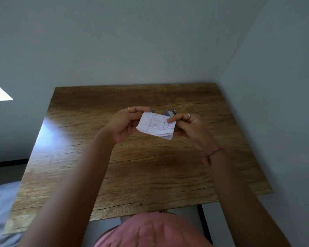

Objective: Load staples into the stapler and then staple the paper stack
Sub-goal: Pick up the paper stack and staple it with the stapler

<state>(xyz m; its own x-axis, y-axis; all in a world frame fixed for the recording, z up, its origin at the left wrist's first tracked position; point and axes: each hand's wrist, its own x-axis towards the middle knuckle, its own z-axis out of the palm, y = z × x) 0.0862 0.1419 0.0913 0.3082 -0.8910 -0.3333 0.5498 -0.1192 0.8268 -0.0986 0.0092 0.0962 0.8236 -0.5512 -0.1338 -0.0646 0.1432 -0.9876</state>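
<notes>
Overhead, one folded paper stack (156,125) pinched by left hand (125,123), right hand (189,127), one stapler (170,112) behind

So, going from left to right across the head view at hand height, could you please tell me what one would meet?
Bare table → left hand → paper stack, held up between both hands → right hand → bare table again. The blue stapler peeks out behind the paper, so I leave it unplaced.

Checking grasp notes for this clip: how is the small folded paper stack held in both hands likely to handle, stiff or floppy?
The paper stack probably stays fairly stiff: it is folded into several layers and juts out flat between the left hand and right hand. It looks light, pinched by the fingers alone. Loose layers at its lower right edge may fan apart.
</notes>
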